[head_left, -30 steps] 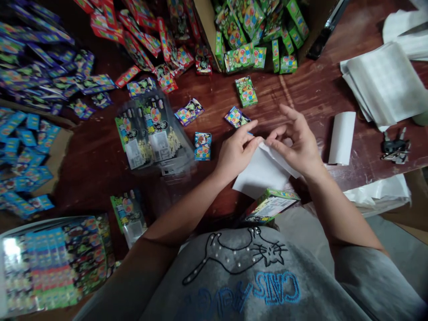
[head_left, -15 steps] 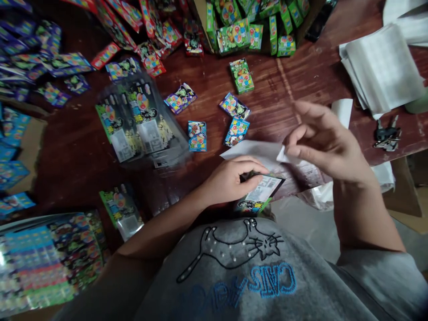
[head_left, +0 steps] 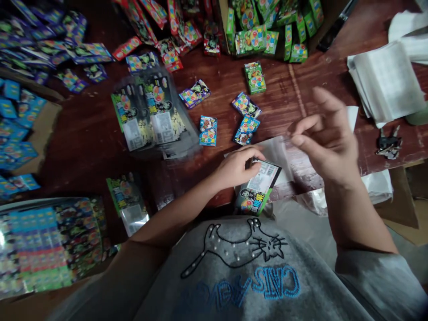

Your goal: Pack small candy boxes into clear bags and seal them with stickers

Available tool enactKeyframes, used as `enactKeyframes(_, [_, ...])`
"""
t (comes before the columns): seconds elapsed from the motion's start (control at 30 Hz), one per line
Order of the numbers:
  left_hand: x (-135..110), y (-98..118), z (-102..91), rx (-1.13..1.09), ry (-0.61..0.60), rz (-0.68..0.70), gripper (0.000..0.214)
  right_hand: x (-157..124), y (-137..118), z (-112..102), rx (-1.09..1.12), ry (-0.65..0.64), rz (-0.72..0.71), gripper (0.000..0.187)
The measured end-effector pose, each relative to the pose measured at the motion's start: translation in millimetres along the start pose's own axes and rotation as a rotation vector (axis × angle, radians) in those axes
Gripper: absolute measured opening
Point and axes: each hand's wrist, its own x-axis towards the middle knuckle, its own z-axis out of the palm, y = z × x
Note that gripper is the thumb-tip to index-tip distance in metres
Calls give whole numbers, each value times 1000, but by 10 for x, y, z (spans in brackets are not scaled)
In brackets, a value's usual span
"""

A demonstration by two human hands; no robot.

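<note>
My left hand (head_left: 238,168) lies at the table's front edge, its thumb and fingers closed on a printed plastic pouch (head_left: 256,196). The pouch is black and green with a white barcode panel, and slants over the edge. A white paper sheet (head_left: 279,149) lies partly beneath it. To the right, my right hand (head_left: 329,142) is raised, thumb and index fingertip pinched together and the other fingers loosely curled. Whatever is in that pinch is too small and blurred to make out. Beyond my hands lie small candy boxes: blue (head_left: 208,131), purple (head_left: 195,94) and green (head_left: 255,77).
A stack of similar pouches (head_left: 154,111) lies left of the small boxes. Heaps of purple (head_left: 50,44), red (head_left: 174,26) and green boxes (head_left: 250,39) fill the back. On the right are white papers (head_left: 388,80) and keys (head_left: 388,142). A printed plastic pack (head_left: 40,245) sits front left.
The white corner pinched in my right hand no longer shows there, and that hand has drawn back slightly from the sheet. More of the pouch's front is visible. The view has shifted a little left.
</note>
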Motion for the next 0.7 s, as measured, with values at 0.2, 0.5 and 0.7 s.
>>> enactKeyframes(0.2, [-151, 9, -100, -69, 74, -37, 16, -11, -148, -11, 27, -356, 99, 75])
enactKeyframes(0.5, [-218, 60, -129, -168, 84, -131, 18, -144, 80, 276, -224, -418, -35, 87])
enactKeyframes(0.7, [-338, 30, -211, -265, 77, -96, 18, -344, -31, 448, -692, -303, -299, 81])
